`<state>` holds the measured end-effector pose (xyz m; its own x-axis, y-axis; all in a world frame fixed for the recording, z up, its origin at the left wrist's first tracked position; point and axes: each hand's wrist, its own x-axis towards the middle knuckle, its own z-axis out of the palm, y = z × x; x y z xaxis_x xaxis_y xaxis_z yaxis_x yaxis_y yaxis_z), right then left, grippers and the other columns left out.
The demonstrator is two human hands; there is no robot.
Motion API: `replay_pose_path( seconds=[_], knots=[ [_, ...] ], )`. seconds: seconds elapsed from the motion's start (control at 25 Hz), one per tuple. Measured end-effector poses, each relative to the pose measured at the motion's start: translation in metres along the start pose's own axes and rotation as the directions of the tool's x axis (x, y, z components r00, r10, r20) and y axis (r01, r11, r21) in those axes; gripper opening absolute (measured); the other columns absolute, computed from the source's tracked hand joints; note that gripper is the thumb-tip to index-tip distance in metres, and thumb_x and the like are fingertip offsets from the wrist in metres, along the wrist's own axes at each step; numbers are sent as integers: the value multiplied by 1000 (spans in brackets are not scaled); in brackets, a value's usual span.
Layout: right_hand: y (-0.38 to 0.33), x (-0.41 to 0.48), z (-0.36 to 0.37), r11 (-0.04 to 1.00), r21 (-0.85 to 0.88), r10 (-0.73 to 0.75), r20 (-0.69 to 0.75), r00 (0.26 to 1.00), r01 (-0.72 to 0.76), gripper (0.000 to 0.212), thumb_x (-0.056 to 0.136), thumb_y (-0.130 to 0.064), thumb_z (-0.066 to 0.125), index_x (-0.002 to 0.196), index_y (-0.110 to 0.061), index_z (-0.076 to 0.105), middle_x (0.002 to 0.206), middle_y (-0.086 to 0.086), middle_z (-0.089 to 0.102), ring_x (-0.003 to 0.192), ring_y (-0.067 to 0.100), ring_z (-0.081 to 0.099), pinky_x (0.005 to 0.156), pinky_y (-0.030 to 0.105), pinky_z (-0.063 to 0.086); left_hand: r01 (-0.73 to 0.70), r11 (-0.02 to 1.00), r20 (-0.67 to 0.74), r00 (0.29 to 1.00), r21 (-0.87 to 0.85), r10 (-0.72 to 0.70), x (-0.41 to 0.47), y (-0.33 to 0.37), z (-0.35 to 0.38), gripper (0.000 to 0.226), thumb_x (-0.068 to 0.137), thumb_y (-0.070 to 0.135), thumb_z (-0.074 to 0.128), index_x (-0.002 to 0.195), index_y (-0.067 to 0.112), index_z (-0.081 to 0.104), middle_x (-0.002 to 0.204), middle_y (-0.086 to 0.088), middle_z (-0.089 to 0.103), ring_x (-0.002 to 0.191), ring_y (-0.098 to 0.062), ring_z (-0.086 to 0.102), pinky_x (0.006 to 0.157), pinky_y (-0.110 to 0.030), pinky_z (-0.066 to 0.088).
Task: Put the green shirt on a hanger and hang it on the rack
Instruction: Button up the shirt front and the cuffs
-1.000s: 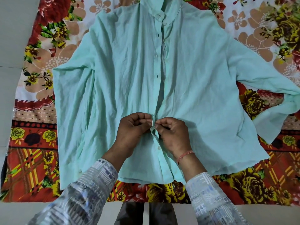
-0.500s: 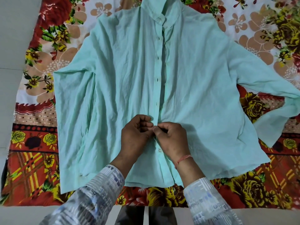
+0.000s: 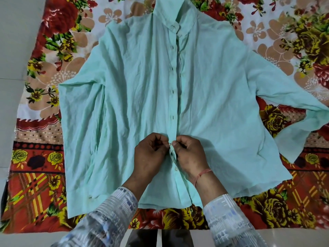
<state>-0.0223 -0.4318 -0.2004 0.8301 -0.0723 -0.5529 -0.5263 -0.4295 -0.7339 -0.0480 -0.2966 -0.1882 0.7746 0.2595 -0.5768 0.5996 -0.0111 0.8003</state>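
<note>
green shirt (image 3: 213,107) | pale mint, wrinkled | flat, front up | sleeves spread

I can't see the green shirt (image 3: 133,104) placket where the left hand (image 3: 151,157) and right hand (image 3: 192,155) pinch it: fingers cover that spot. Shirt's collar top clipped by frame edge, likewise its right-side sleeve end.

you worked in soft, even indoor light, bright enough to show every crease in the green shirt (image 3: 133,104). your right hand (image 3: 190,155) cast a faint, diffuse shadow to its right on the fabric. the wide lens bowed the floral sheet (image 3: 35,175) at the edges, and your sleeves (image 3: 110,216) nearest the camera looked smeared.
</note>
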Motion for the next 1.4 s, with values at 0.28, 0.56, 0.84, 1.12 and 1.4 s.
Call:
replay_pose_path(
  seconds=[0.28, 0.56, 0.84, 1.12, 1.4],
  knots=[
    [-4, -9, 7, 999, 33, 18, -91, 996, -15, 22, 94, -12, 70, 112, -25, 65, 92, -4, 77, 90, 14, 74, 89, 37, 61, 31, 999, 55, 998, -17, -30, 8, 0, -5, 18, 90, 3, 76, 97, 20, 77, 87, -4, 80, 87, -26, 78, 89, -47, 65],
    [-20, -3, -17, 909, -277, -357, -126, 926, 312, 26, 92, -3, 63, 102, -19, 81, 98, -5, 78, 92, 6, 72, 89, 12, 52, -186, 942, -116, 967, 280, 226, 22, 26, -20, 16, 88, 11, 76, 94, 25, 72, 80, 13, 74, 75, 0, 68, 72, -13, 54],
    [-40, 39, -1, 911, -301, -351, -204, 914, 282, 27, 78, 5, 62, 91, -14, 75, 81, 3, 74, 76, 19, 69, 75, 36, 58, -169, 924, -69, 976, 344, 204, 55, 60, 28, 26, 75, 35, 87, 91, 26, 70, 81, 12, 72, 77, -4, 70, 71, -23, 57],
    [-41, 50, -4, 936, -286, -261, -174, 950, 204, 9, 83, -20, 76, 88, -14, 75, 80, 1, 76, 78, 21, 72, 78, 37, 60, 80, 954, -169, 985, 290, -31, 69, 66, 15, 18, 78, 12, 80, 92, 23, 79, 82, 7, 78, 84, -13, 76, 77, -32, 62],
    [-49, 67, -11, 896, -397, -260, -105, 960, 200, 20, 85, -33, 69, 76, -15, 70, 74, 2, 75, 75, 26, 72, 71, 39, 59, 97, 995, -113, 989, -11, -98, 54, 57, 10, 28, 91, -3, 73, 95, 24, 78, 85, 4, 79, 80, -11, 72, 75, -24, 60]
  ],
)
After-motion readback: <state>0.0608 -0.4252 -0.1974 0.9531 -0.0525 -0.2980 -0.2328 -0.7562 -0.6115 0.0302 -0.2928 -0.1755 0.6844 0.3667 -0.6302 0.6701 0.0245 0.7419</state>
